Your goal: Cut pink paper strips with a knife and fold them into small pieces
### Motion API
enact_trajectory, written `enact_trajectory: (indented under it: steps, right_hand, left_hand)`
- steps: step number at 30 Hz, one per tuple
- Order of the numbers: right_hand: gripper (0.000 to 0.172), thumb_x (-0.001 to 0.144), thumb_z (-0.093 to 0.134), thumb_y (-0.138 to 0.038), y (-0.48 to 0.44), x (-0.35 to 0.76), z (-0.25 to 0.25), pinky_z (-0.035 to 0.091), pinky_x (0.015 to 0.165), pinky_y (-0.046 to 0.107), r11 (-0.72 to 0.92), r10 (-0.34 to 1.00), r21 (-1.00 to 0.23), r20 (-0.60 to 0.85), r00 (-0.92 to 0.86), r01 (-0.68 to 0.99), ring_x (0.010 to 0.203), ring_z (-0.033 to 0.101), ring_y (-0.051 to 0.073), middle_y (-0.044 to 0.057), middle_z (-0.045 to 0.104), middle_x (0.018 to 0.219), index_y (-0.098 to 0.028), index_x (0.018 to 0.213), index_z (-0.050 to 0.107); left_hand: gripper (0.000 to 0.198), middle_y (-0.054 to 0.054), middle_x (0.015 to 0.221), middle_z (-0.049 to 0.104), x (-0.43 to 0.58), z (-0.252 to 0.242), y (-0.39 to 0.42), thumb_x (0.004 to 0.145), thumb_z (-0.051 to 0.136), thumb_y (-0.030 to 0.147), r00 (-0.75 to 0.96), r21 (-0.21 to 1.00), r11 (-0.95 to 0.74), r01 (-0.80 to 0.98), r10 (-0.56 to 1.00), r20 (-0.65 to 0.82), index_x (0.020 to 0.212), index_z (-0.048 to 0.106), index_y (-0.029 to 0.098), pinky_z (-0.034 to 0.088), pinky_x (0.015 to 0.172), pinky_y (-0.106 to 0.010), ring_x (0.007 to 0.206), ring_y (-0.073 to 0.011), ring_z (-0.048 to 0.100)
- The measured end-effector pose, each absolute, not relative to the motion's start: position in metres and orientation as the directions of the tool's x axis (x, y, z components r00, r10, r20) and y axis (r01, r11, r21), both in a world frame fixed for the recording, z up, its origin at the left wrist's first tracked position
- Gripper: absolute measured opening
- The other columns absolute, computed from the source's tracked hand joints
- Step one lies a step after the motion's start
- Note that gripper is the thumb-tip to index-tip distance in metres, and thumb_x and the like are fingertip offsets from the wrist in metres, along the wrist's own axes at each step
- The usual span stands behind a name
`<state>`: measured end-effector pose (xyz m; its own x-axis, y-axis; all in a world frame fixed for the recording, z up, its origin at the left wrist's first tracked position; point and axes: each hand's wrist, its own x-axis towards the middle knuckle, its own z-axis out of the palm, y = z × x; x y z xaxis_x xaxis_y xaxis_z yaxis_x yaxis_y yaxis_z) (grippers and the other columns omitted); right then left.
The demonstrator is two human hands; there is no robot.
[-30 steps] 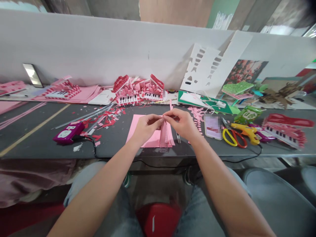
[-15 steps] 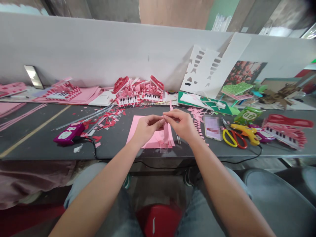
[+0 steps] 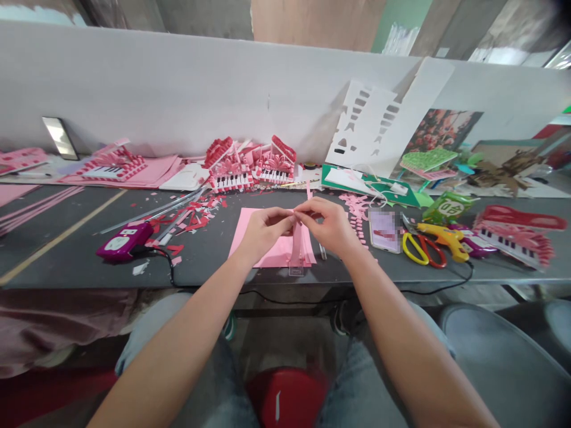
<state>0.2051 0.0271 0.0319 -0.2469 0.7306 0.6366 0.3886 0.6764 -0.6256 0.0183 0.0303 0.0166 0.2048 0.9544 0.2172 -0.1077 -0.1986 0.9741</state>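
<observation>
My left hand (image 3: 270, 230) and my right hand (image 3: 326, 221) meet fingertip to fingertip, each in a pinch on a narrow pink paper strip (image 3: 297, 242). The strip hangs down from the fingers; its pinched end is mostly hidden. Beneath them lies a pink sheet of paper (image 3: 247, 244) on the dark table. A clear plastic piece, perhaps a ruler end (image 3: 296, 271), pokes out at the sheet's front edge. To the right of the sheet, partly behind my right hand, is a slim pen-like tool (image 3: 322, 252).
Scissors (image 3: 416, 248), a yellow glue gun (image 3: 446, 239) and a phone (image 3: 385, 232) lie to the right. A purple box (image 3: 125, 242) with a black cable sits left, beside red scraps (image 3: 196, 220). Small pink paper pianos (image 3: 231, 178) stand at the back against a white partition (image 3: 178, 89).
The hands stay pinched in nearly the same place. The hanging strip's lower end has swung slightly left, over the clear plastic piece.
</observation>
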Motion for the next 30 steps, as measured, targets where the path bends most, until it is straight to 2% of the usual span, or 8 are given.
enact_trajectory:
  steps: [10, 20, 26, 30]
  right_hand:
    - [0.012, 0.093, 0.067, -0.023, 0.026, 0.2105, 0.0327, 0.055, 0.071, 0.032, 0.681, 0.728, -0.613, 0.625, -0.281, 0.4, 0.079, 0.068, 0.017, 0.005, 0.076, 0.089, -0.02, 0.089, 0.079]
    - [0.013, 0.094, 0.064, -0.018, 0.0261, 0.2111, 0.0317, 0.053, 0.071, 0.03, 0.705, 0.703, -0.565, 0.638, -0.315, 0.429, 0.074, 0.064, 0.015, 0.004, 0.071, 0.083, -0.019, 0.09, 0.077]
    - [0.019, 0.095, 0.062, -0.018, 0.0236, 0.209, 0.0311, 0.053, 0.075, 0.031, 0.718, 0.683, -0.484, 0.628, -0.374, 0.5, 0.079, 0.066, 0.017, 0.006, 0.073, 0.092, -0.02, 0.096, 0.081]
    - [0.022, 0.095, 0.062, -0.019, 0.0211, 0.2081, 0.0289, 0.054, 0.079, 0.032, 0.691, 0.699, -0.446, 0.613, -0.369, 0.568, 0.088, 0.069, 0.019, 0.007, 0.076, 0.102, -0.022, 0.101, 0.083]
  left_hand:
    - [0.03, -0.005, 0.08, 0.076, 0.0179, 0.0184, 0.0313, 0.073, 0.087, 0.044, 0.211, 0.976, -0.215, -0.037, 0.953, 0.218, 0.085, 0.082, 0.016, 0.062, 0.071, -0.032, 0.074, -0.0163, 0.067]
    - [0.036, -0.007, 0.083, 0.078, 0.0205, 0.0188, 0.0309, 0.075, 0.086, 0.049, 0.245, 0.985, -0.17, -0.039, 0.954, 0.174, 0.088, 0.083, 0.015, 0.062, 0.077, -0.037, 0.078, -0.0191, 0.069]
    - [0.024, -0.006, 0.082, 0.078, 0.0191, 0.0138, 0.0339, 0.076, 0.085, 0.038, 0.232, 0.988, -0.144, -0.061, 0.961, 0.154, 0.087, 0.084, 0.017, 0.061, 0.078, -0.035, 0.075, -0.0167, 0.068]
    - [0.031, -0.008, 0.087, 0.079, 0.0176, 0.0139, 0.035, 0.072, 0.088, 0.041, 0.228, 0.988, -0.092, -0.126, 0.966, 0.119, 0.09, 0.085, 0.016, 0.061, 0.082, -0.038, 0.079, -0.0186, 0.07]
